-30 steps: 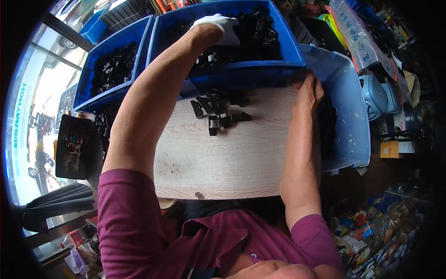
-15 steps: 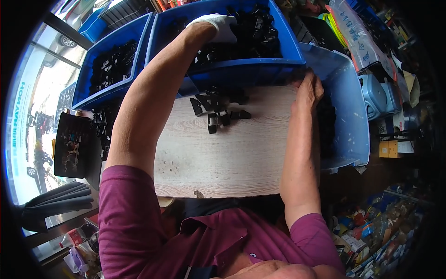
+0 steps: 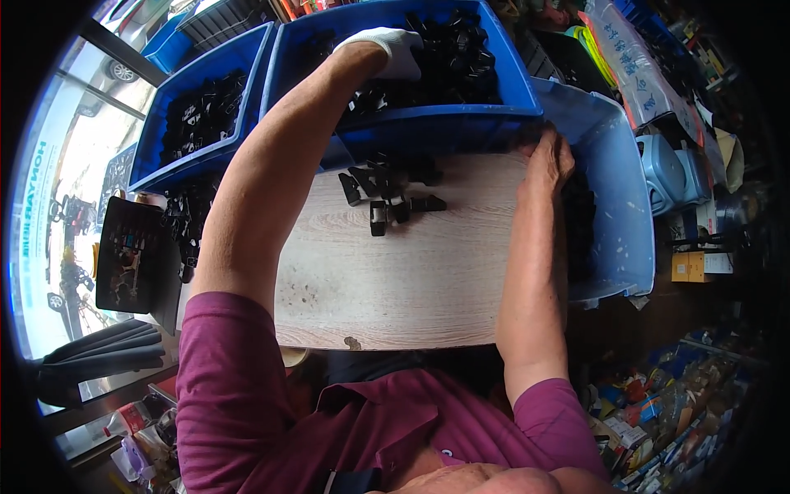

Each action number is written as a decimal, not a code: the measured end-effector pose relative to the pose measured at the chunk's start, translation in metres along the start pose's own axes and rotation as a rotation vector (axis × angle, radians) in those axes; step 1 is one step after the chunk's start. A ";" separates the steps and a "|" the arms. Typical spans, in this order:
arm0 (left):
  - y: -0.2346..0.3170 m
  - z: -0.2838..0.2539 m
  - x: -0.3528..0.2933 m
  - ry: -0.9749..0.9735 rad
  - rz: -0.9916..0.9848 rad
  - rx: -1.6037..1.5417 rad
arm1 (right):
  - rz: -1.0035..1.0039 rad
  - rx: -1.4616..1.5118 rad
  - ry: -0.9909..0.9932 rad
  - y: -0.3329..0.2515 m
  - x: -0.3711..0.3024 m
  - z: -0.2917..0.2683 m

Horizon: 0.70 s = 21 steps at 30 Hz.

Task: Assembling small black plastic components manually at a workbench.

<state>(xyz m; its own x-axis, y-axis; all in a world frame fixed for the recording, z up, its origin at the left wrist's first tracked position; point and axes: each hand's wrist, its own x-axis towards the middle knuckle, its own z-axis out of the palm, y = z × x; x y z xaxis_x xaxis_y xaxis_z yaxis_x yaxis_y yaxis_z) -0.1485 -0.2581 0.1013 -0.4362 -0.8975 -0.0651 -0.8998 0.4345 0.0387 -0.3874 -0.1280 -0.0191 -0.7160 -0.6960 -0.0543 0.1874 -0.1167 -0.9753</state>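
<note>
My left hand [image 3: 390, 51], in a white glove, reaches into the large blue bin [image 3: 444, 110] at the back. Its fingers dip among black plastic parts [image 3: 461, 58] and are mostly hidden. My right hand [image 3: 550, 156], which looks bare, is at the table's right side beside the big bin's front corner and the pale blue bin [image 3: 621, 206]. Its fingers look curled together; their tips are dark and blurred, and what they hold is unclear. Between my arms, a small pile of black clip-like parts [image 3: 387, 189] lies on the wood-grain table [image 3: 395, 280].
A smaller blue bin [image 3: 140, 179] of black parts stands back left. Below it are more black parts [image 3: 188, 218] and an open black case [image 3: 127, 255]. Light blue plastic stools [image 3: 665, 174] stand right of the pale bin. Mixed clutter [image 3: 658, 403] lies lower right.
My left arm and gloved hand have shifted very slightly to the right inside the bin. My right hand and the pile on the table stay where they were.
</note>
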 end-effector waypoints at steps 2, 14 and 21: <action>-0.001 -0.003 0.000 -0.033 0.008 0.017 | -0.002 0.008 -0.005 0.002 0.001 -0.001; -0.010 -0.009 -0.001 0.313 0.026 -0.286 | -0.034 -0.004 -0.025 -0.002 -0.004 0.000; 0.013 -0.045 -0.035 0.496 0.091 -0.600 | -0.018 -0.017 -0.013 -0.003 -0.002 -0.005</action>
<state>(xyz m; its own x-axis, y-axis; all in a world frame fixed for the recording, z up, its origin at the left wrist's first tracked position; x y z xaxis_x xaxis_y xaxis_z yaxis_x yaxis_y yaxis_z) -0.1449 -0.2243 0.1486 -0.3267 -0.8506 0.4121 -0.6418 0.5197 0.5639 -0.3897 -0.1224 -0.0168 -0.7106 -0.7028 -0.0336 0.1627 -0.1177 -0.9796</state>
